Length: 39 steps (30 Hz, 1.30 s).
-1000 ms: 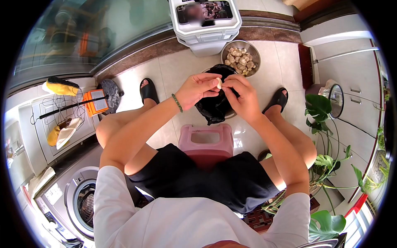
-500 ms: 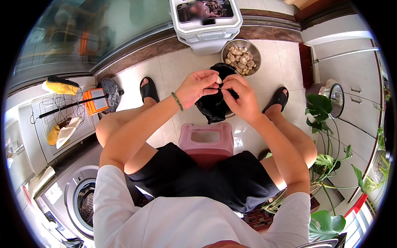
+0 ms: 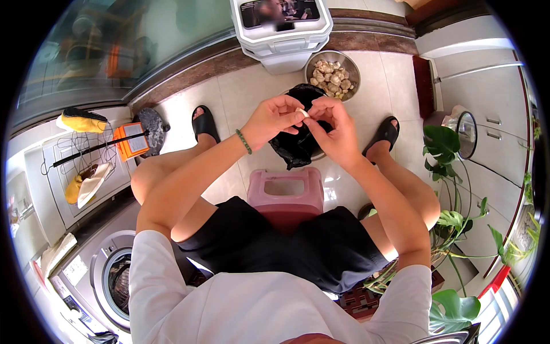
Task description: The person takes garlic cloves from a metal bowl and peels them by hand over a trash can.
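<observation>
Both bare hands were found raised in front of the seated person, meeting at their fingertips over a black bag (image 3: 289,152). The left hand (image 3: 266,121) had its thumb and forefinger brought together and clamped on a pale garlic clove (image 3: 303,113); its remaining fingers were loosely curled. A green beaded bracelet (image 3: 243,141) was noted on the left wrist. The right hand (image 3: 337,129) was at the opposite end of the clove, with its thumb tip against it and its forefinger bent just above; whether those two digits were pressed together on the clove could not be told. The clove itself was located between the two hands, above the bag and clear of it.

The black bag had its upper edge spread wide and sat on the tiled floor (image 3: 229,163), between the two feet. Just beyond it, to the right, stood a metal bowl (image 3: 357,85) holding a heap of garlic bulbs (image 3: 331,77). Beside the bowl, to the left, was a white container (image 3: 281,55), with a phone (image 3: 255,16) lying on its top, the screen lit. A pink stool (image 3: 256,198) was positioned between the knees, on the near side of the bag. Black slippers (image 3: 206,127) were worn on both feet, one on either side of the bag
</observation>
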Available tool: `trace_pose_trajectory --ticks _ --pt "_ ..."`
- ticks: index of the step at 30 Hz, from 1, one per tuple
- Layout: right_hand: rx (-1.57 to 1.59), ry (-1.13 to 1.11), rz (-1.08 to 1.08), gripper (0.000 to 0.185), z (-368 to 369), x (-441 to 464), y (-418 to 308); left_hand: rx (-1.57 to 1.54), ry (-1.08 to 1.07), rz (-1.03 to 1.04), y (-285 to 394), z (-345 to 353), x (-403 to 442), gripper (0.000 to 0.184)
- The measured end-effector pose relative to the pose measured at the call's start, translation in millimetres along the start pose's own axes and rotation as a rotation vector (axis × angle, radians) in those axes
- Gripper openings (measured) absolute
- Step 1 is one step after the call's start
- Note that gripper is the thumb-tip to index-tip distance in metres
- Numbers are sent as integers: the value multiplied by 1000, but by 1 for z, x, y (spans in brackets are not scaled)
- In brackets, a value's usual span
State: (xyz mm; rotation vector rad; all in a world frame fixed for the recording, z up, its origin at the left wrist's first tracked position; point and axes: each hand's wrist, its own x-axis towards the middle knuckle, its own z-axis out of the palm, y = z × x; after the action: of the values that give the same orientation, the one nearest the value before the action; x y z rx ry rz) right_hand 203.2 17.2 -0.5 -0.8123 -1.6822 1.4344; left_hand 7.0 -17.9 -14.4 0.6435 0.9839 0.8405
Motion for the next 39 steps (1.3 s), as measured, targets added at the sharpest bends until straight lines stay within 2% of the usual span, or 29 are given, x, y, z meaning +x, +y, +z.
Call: trace_pose_trajectory --ticks 6,18,26,30,32,33,35,39 --pt "60 81 13 40 -2 2 0 27 -6 84 7 2 -1 35" --pt "-43 37 -39 47 -3 2 -3 57 -55 100 3 2 1 26" --pt "-180 1 -134 46 -4 1 -4 37 -27 91 3 1 1 28" --pt "-107 14 -115 46 -3 1 -3 32 -15 103 3 1 1 28" --pt "-62 104 -47 38 -3 2 -2 27 -19 107 3 1 1 27" --pt "-62 104 -46 38 -4 3 -3 24 -24 111 2 1 1 27" --pt "-156 59 -77 21 -9 7 -7 19 -24 115 2 1 1 27" --pt "-176 58 -84 8 -7 8 -10 24 -24 138 0 0 1 25"
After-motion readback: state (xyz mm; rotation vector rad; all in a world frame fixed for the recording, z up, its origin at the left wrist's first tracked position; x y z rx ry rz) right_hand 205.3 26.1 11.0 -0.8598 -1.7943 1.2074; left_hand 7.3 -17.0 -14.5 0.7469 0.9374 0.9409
